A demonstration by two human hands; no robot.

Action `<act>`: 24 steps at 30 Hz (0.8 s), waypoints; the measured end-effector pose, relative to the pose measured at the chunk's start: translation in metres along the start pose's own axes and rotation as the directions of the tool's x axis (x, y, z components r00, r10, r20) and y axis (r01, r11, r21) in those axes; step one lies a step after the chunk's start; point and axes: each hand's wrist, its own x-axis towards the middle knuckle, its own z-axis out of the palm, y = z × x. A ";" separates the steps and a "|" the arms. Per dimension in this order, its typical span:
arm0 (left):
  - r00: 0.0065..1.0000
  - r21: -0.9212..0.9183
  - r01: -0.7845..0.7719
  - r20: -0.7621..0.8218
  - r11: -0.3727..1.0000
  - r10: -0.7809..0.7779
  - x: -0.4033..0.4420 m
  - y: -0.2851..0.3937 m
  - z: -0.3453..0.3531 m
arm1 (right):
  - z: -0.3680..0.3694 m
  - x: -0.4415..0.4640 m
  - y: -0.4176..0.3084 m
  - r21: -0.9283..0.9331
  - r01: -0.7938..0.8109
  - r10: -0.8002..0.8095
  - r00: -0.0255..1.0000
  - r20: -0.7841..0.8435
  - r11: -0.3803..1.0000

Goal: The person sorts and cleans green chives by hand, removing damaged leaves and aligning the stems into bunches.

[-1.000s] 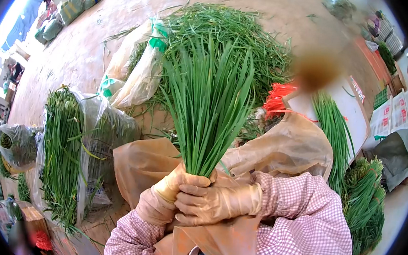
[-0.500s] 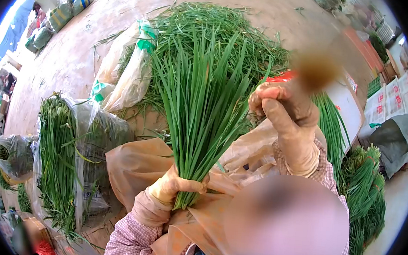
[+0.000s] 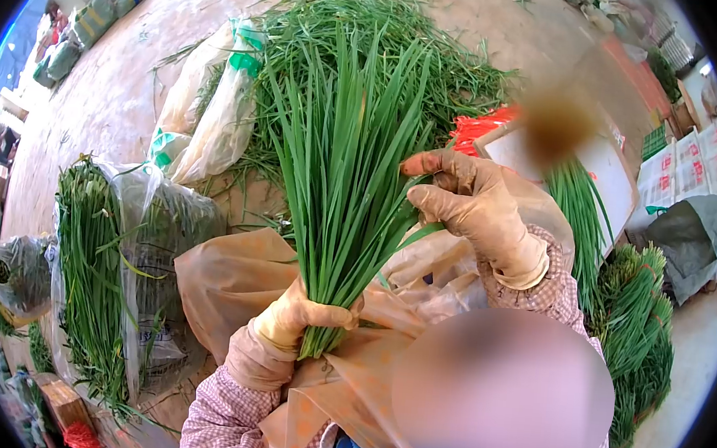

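My gloved left hand (image 3: 305, 317) is wrapped around the lower ends of a bunch of garlic chives (image 3: 346, 164), whose long flat leaves fan upward. At the right side of these leaves is my right hand (image 3: 473, 208), also gloved. Its thumb and forefinger are apart, with the other fingers curled, and nothing shows between them. One leaf bends out of the bunch below the right thumb. Whether the right fingertips touch the leaves is hard to tell.
Loose green leaves (image 3: 463, 72) lie heaped on the floor ahead, beside long plastic bags (image 3: 218, 129). At left stands a plastic-wrapped bundle of greens (image 3: 89, 279). Red ties (image 3: 479, 131) and a white board (image 3: 622, 194) are at right, near tied bundles (image 3: 632, 330).
My right hand has moved left and down to the edge of the bunch, and its thumb and forefinger have parted. My left hand keeps its hold. The view has shifted slightly.
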 end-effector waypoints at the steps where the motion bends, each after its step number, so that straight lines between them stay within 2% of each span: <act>1: 1.000 -0.007 0.005 -0.012 1.000 -0.005 0.000 0.000 0.001 | 0.000 0.002 0.004 0.030 -0.007 0.006 1.000 0.025 1.000; 6: 0.997 -0.038 0.045 -0.064 0.998 -0.048 -0.002 0.002 0.004 | 0.005 0.006 0.006 0.120 -0.049 0.041 0.997 0.063 0.992; 9: 0.997 -0.020 0.050 -0.059 0.999 -0.051 -0.003 0.003 0.004 | 0.010 0.008 0.010 0.028 -0.081 0.080 0.996 0.045 0.996; 11: 0.998 -0.035 0.043 -0.054 0.998 -0.045 -0.004 0.002 0.003 | 0.013 0.008 0.020 0.085 0.003 -0.005 1.000 0.029 0.996; 15: 0.997 -0.061 0.047 -0.052 0.997 -0.050 -0.003 -0.002 0.001 | 0.011 0.006 0.021 0.165 -0.033 0.024 0.998 0.058 0.986; 18: 0.996 -0.160 0.032 -0.077 0.987 -0.045 -0.003 -0.006 0.000 | 0.015 0.005 0.027 0.269 -0.025 0.012 0.999 0.049 0.963; 20: 0.997 -0.176 0.028 -0.071 0.984 -0.041 -0.002 -0.007 -0.003 | 0.019 0.005 0.031 0.316 0.115 -0.108 0.993 -0.042 0.942; 21: 0.997 -0.176 0.028 -0.071 0.984 -0.041 -0.003 -0.006 -0.001 | 0.021 0.005 0.035 0.316 0.115 -0.108 0.993 -0.042 0.942; 23: 0.993 -0.218 0.011 -0.114 0.976 -0.037 -0.005 -0.002 0.004 | 0.023 0.006 0.042 0.137 0.264 -0.244 0.958 -0.151 0.955; 24: 0.993 -0.218 0.011 -0.114 0.976 -0.036 -0.004 -0.003 0.003 | 0.022 0.006 0.040 0.137 0.265 -0.244 0.958 -0.151 0.955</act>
